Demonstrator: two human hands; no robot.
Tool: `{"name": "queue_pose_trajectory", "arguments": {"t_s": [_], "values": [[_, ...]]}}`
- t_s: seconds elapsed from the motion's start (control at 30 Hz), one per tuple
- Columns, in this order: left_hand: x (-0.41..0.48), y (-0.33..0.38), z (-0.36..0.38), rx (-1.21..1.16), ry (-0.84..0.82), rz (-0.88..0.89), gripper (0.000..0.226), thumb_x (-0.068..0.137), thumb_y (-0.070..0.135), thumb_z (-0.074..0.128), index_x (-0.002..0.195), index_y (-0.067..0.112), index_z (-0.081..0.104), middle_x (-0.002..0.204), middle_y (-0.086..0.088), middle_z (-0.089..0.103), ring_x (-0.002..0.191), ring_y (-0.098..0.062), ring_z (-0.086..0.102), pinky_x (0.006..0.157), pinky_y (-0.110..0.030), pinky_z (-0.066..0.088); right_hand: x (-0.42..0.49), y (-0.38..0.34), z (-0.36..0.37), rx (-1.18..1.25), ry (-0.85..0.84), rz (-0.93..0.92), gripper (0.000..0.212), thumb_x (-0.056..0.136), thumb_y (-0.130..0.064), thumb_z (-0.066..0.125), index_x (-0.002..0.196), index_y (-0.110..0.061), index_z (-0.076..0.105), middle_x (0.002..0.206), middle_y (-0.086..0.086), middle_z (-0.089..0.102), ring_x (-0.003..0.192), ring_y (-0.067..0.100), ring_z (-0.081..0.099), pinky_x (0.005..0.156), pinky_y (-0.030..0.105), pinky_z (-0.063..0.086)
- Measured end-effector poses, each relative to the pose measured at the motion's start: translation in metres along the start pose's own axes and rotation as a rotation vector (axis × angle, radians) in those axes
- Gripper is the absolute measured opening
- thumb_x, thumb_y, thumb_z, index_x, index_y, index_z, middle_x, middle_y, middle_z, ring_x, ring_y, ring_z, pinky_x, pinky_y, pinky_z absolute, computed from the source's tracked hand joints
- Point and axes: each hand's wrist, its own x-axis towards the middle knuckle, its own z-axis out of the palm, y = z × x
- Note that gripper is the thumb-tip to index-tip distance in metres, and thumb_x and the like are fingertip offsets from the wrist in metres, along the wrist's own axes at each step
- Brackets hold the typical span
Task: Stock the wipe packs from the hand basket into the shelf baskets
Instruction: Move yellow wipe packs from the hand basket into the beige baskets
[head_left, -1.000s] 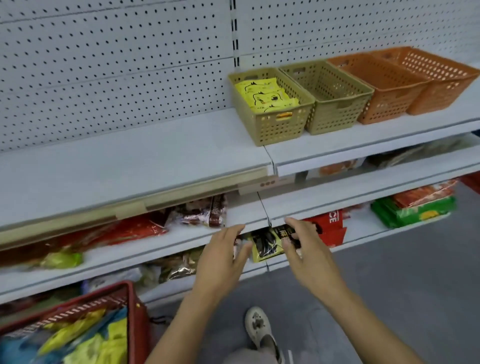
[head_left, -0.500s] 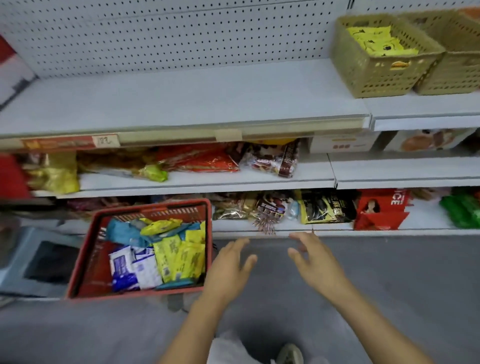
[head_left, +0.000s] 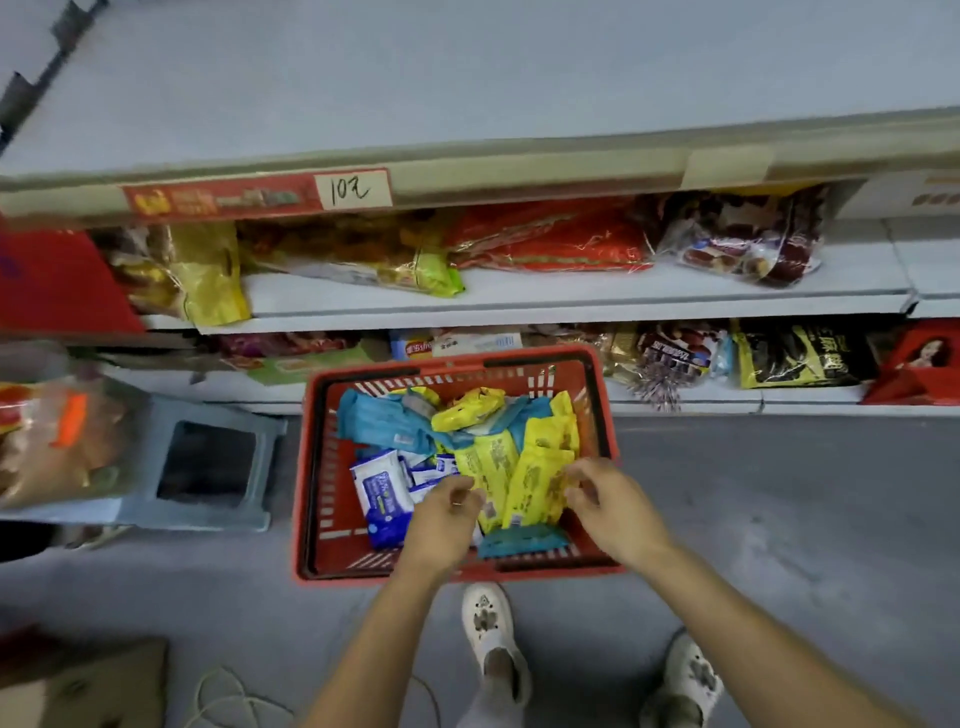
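Crouching over the red hand basket (head_left: 317, 467), which sits on the grey floor (head_left: 779, 519) right against the lowest shelf, the person has both hands down among the wipe packs. The left hand (head_left: 444, 519) is at 6 o'clock inside the basket, its fingers curled down where the white-and-blue packs (head_left: 382, 488) meet the yellow packs (head_left: 535, 483). Whether it grasps one or only touches them cannot be told, as the knuckles hide the fingertips. The right hand (head_left: 613, 504) is at 4 o'clock, just over the rim, with bent fingers at the right edge of the nearest yellow pack. The blur leaves it unclear if they pinch it. The yellow packs lie overlapping from the basket's centre toward 2 o'clock, teal packs (head_left: 379, 421) are heaped at 11 o'clock, and a single teal pack (head_left: 519, 540) lies flat along the near wall at 6 o'clock. A grey-blue plastic stool (head_left: 218, 514) stands at 9 o'clock from the basket. At 12 o'clock, shelves hold snack bags (head_left: 550, 239) under a handwritten price tag (head_left: 353, 189). A pale shoe (head_left: 488, 623) is planted at 6 o'clock, just behind the basket.
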Motion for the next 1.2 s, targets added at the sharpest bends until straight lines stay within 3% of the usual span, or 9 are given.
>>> {"name": "queue_pose_trajectory", "arguments": {"t_s": [0.17, 0.37, 0.57, 0.67, 0.77, 0.87, 1.0, 1.1, 1.2], "values": [[0.071, -0.021, 0.002, -0.165, -0.006, -0.174, 0.038, 0.097, 0.021, 0.057, 0.131, 0.005, 0.055, 0.124, -0.010, 0.061, 0.109, -0.023, 0.057, 0.101, -0.040, 0.047, 0.054, 0.004, 0.032, -0.131, -0.067, 0.173, 0.040, 0.094, -0.025, 0.051, 0.134, -0.021, 0.050, 0.136, 0.005, 0.055, 0.119, 0.025, 0.056, 0.100, 0.040, 0.046], [0.119, -0.029, 0.019, -0.315, 0.072, -0.250, 0.012, 0.088, 0.010, 0.064, 0.100, 0.008, 0.062, 0.084, -0.015, 0.064, 0.073, -0.031, 0.063, 0.065, -0.038, 0.050, 0.098, 0.007, 0.054, -0.272, -0.159, 0.202, 0.061, 0.091, -0.007, 0.050, 0.147, -0.024, 0.029, 0.156, 0.004, 0.020, 0.130, 0.027, 0.045, 0.105, 0.038, 0.041], [0.118, -0.024, 0.024, -0.221, 0.058, -0.186, 0.028, 0.084, 0.022, 0.076, 0.073, 0.013, 0.052, 0.073, 0.001, 0.053, 0.069, -0.013, 0.051, 0.066, -0.023, 0.041, 0.091, 0.006, 0.059, -0.411, -0.071, 0.106, 0.021, 0.093, -0.026, 0.053, 0.113, -0.019, 0.057, 0.133, 0.007, 0.043, 0.105, 0.029, 0.059, 0.081, 0.035, 0.048], [0.098, -0.020, 0.022, -0.121, -0.001, -0.094, 0.024, 0.089, 0.025, 0.069, 0.085, 0.007, 0.054, 0.076, -0.003, 0.047, 0.068, -0.015, 0.047, 0.051, -0.016, 0.035, 0.066, 0.004, 0.051, -0.411, 0.030, 0.016, 0.008, 0.092, -0.025, 0.052, 0.097, -0.020, 0.056, 0.118, 0.002, 0.050, 0.096, 0.031, 0.062, 0.069, 0.033, 0.044], [0.068, -0.015, 0.020, -0.215, 0.022, -0.044, 0.031, 0.097, 0.026, 0.058, 0.117, 0.004, 0.055, 0.111, -0.005, 0.064, 0.110, -0.023, 0.058, 0.088, -0.026, 0.046, 0.030, 0.007, 0.031, -0.322, 0.198, -0.054, 0.007, 0.094, -0.022, 0.051, 0.100, -0.019, 0.053, 0.109, -0.001, 0.053, 0.089, 0.033, 0.061, 0.066, 0.035, 0.045], [0.039, 0.008, 0.022, -0.408, 0.129, -0.039, 0.050, 0.101, 0.030, 0.049, 0.146, 0.013, 0.037, 0.146, -0.004, 0.046, 0.135, -0.026, 0.042, 0.111, -0.039, 0.035, -0.008, 0.010, 0.003, -0.107, 0.380, -0.139, 0.004, 0.094, -0.021, 0.054, 0.095, -0.018, 0.052, 0.095, -0.001, 0.056, 0.081, 0.029, 0.060, 0.066, 0.040, 0.048], [0.004, 0.056, 0.028, -0.613, 0.227, -0.036, 0.022, 0.102, 0.023, 0.046, 0.121, 0.013, 0.050, 0.110, -0.002, 0.063, 0.107, -0.024, 0.060, 0.080, -0.031, 0.047, -0.052, 0.008, -0.048, 0.189, 0.648, -0.246, 0.009, 0.091, -0.021, 0.051, 0.095, -0.016, 0.057, 0.097, -0.009, 0.060, 0.085, 0.014, 0.061, 0.074, 0.031, 0.048], [-0.023, 0.098, 0.049, -0.695, 0.215, -0.053, 0.024, 0.100, 0.022, 0.046, 0.119, 0.007, 0.050, 0.095, -0.004, 0.063, 0.095, -0.026, 0.061, 0.088, -0.043, 0.049, -0.082, 0.005, -0.097, 0.392, 0.802, -0.366, 0.007, 0.088, -0.010, 0.054, 0.090, -0.016, 0.057, 0.107, -0.007, 0.061, 0.102, 0.005, 0.058, 0.083, 0.015, 0.045], [-0.053, 0.149, 0.080, -0.810, 0.110, -0.051, 0.017, 0.098, 0.020, 0.048, 0.109, 0.008, 0.053, 0.087, -0.008, 0.063, 0.079, -0.024, 0.060, 0.074, -0.039, 0.048, -0.114, 0.012, -0.140, 0.413, 0.809, -0.512, 0.016, 0.087, -0.005, 0.055, 0.090, -0.020, 0.053, 0.115, -0.002, 0.059, 0.111, 0.007, 0.055, 0.088, 0.012, 0.043]]}}
